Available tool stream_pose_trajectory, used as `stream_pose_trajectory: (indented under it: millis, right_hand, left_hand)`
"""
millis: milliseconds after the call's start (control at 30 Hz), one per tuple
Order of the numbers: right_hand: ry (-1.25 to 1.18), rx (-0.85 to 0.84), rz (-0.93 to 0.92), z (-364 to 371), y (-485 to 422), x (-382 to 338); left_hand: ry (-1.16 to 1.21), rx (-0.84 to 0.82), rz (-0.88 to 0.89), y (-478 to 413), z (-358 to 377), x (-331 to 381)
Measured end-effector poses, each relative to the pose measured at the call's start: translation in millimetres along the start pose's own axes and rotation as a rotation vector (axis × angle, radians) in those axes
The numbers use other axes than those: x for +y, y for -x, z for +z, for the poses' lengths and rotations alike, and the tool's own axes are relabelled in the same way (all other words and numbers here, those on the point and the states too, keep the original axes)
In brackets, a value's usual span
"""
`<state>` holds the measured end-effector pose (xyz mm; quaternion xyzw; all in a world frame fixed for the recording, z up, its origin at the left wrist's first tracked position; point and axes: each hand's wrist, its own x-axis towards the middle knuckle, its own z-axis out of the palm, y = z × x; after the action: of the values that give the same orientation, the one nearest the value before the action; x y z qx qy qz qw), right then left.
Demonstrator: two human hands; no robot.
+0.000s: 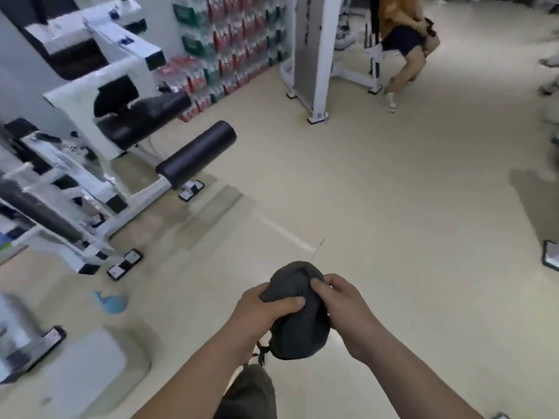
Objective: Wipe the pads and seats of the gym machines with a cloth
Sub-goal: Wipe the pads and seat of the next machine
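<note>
A dark grey cloth [298, 325], bunched into a ball, is held in front of me over the floor. My left hand [263, 309] grips its left side with the thumb across the top. My right hand [344, 309] pinches its right edge. To the left stands a white gym machine [99, 164] with a black roller pad [196, 154] sticking out toward the aisle and a black seat pad [142, 122] behind it. Both hands are well away from the machine.
Beige floor [378, 207] stretches ahead. Shrink-wrapped bottle packs [233, 46] are stacked at the back. A white machine upright [311, 55] stands centre back, with a person [402, 40] seated beside it. More machine feet [550, 255] show at the right edge and bottom left.
</note>
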<state>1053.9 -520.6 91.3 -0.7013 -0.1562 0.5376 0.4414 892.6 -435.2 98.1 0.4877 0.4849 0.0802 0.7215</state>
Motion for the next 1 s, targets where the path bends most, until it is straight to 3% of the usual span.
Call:
stream_pose_trajectory:
  millis: [233, 400, 600, 767, 1000]
  right_hand:
    - [0.172, -0.162, -0.039, 105, -145, -121]
    - [0.238, -0.119, -0.122, 156, -231, -214]
    - [0.239, -0.173, -0.096, 175, -333, -314]
    - [0.348, -0.269, -0.149, 184, -431, -396]
    - [0.54, -0.47, -0.225, 239, -537, -498]
  left_hand:
    - [0.202, 0.232, 0.03, -86, -120, 81]
    - [0.327, 0.154, 0.052, -152, -191, 154]
    - [0.744, 0.17, -0.02, -249, -212, 235]
    - [0.66, 0.402, 0.051, -333, -231, 311]
    - [0.753, 0.749, 0.14, -403, -286, 393]
